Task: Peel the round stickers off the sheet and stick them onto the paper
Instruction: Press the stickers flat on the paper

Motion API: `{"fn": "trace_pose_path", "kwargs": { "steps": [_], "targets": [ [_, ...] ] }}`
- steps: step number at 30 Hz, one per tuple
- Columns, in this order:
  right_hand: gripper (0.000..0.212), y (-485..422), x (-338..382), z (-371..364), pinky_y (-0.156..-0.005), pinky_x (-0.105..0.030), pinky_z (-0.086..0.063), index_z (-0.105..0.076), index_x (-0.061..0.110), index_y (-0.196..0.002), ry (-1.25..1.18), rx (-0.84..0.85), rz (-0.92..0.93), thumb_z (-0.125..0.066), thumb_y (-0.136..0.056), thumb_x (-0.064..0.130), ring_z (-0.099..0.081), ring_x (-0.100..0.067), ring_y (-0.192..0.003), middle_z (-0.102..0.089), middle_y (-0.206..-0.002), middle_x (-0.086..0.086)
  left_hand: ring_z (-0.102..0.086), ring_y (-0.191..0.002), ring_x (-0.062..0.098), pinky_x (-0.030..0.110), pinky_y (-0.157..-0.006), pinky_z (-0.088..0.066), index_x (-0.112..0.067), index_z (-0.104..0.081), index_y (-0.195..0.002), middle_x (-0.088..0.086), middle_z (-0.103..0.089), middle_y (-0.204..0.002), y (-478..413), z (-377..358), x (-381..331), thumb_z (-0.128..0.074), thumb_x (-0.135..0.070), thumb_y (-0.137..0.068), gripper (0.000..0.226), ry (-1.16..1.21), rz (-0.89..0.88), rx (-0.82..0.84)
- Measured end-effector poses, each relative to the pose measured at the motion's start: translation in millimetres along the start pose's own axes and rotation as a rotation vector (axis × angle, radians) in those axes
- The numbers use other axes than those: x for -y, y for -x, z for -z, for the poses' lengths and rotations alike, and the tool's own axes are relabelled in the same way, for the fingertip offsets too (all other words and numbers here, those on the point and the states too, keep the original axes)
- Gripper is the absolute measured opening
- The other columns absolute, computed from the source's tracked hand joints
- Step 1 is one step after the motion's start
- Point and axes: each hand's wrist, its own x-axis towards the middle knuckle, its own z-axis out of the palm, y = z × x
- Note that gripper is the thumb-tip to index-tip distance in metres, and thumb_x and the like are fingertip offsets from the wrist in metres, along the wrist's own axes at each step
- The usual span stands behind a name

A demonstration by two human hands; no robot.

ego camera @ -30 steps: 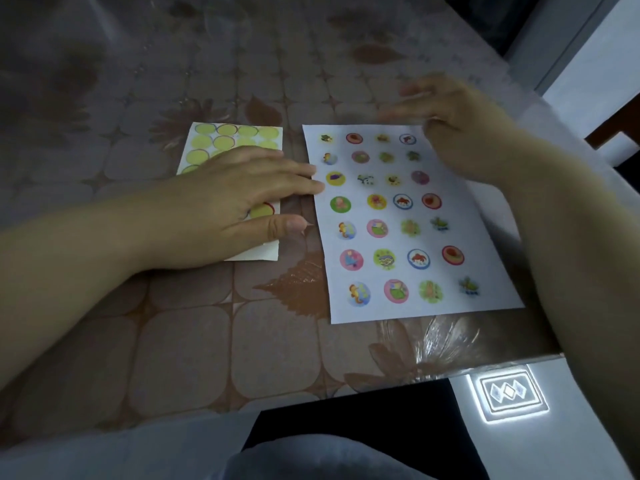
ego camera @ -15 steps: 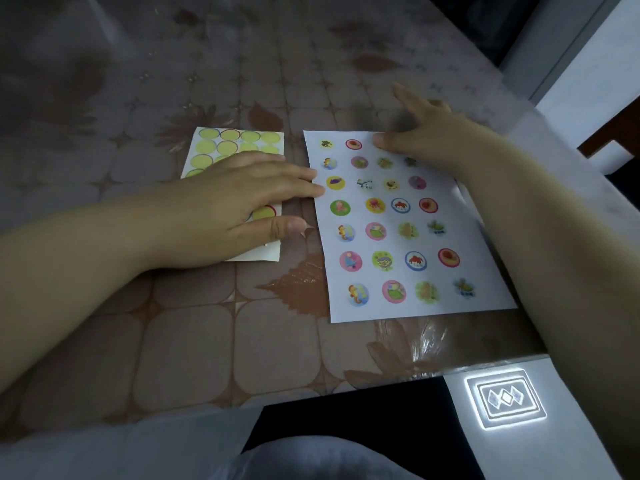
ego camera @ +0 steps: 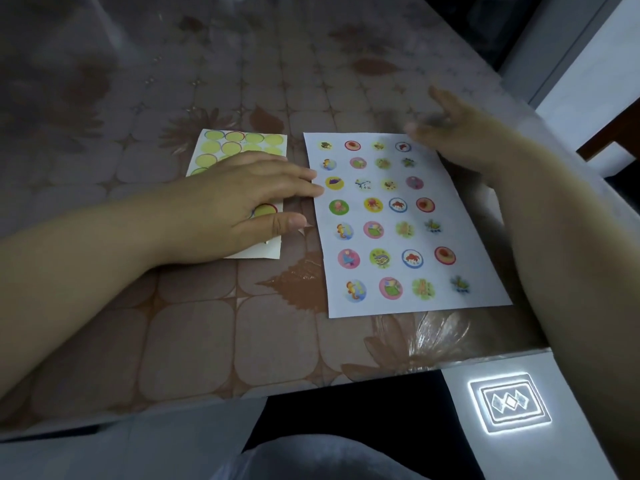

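A white paper (ego camera: pixel 460 244) lies on the table at centre right, covered with rows of several round picture stickers (ego camera: pixel 373 204). To its left lies the sticker sheet (ego camera: pixel 242 142), mostly yellow-green empty circles. My left hand (ego camera: pixel 242 199) rests flat on that sheet with straight fingers, its fingertips reaching the paper's left edge. My right hand (ego camera: pixel 460 140) hovers blurred over the paper's top right corner, fingers spread and holding nothing that I can see. The sheet's middle is hidden under my left hand.
The table (ego camera: pixel 194 341) wears a glossy brown cloth with tile and leaf patterns. Its front edge runs just below the paper. A glowing white floor emblem (ego camera: pixel 509 403) shows at lower right, and a white wall or cabinet (ego camera: pixel 595 71) stands at far right.
My right hand has lifted off the paper's top row and drawn back to the right, now blurred with motion. My left hand has stayed on the sticker sheet.
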Motion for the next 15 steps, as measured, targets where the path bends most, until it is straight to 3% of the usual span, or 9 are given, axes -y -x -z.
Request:
{"fn": "trace_pose_path", "kwargs": {
  "steps": [5,12,15],
  "targets": [
    [0.084,-6.7,5.1,-1.4,-0.114,-0.044,-0.019,-0.014,0.038,-0.145,0.165,0.009,-0.006,-0.061,-0.078,0.055,-0.018,-0.030,-0.140,-0.017,-0.155,-0.006,-0.032,-0.122,0.004,-0.006,-0.098,-0.002,-0.014,-0.060,-0.123,0.002,-0.056,-0.133,-2.6,-0.9,2.0,-0.033,-0.052,-0.086,0.060,-0.009,0.009,0.012],
    [0.082,-7.3,9.5,-6.7,-0.114,-0.047,-0.018,-0.013,0.039,-0.145,0.194,-0.031,-0.005,-0.062,-0.081,0.047,-0.016,-0.034,-0.140,-0.016,-0.155,-0.007,-0.034,-0.120,0.005,-0.003,-0.099,-0.004,-0.017,-0.062,-0.120,0.000,-0.057,-0.130,-3.4,-1.7,0.2,-0.029,-0.062,-0.086,0.066,-0.028,0.030,0.032],
    [0.074,3.0,16.8,-12.4,-0.113,-0.049,-0.015,-0.017,0.036,-0.145,0.234,-0.132,0.049,-0.056,-0.083,0.048,-0.016,-0.035,-0.139,-0.019,-0.153,-0.007,-0.033,-0.125,0.006,0.004,-0.103,-0.007,-0.024,-0.059,-0.124,-0.009,-0.053,-0.133,-3.9,0.7,0.6,-0.027,-0.065,-0.085,0.064,-0.056,0.033,0.026]
  ]
}}
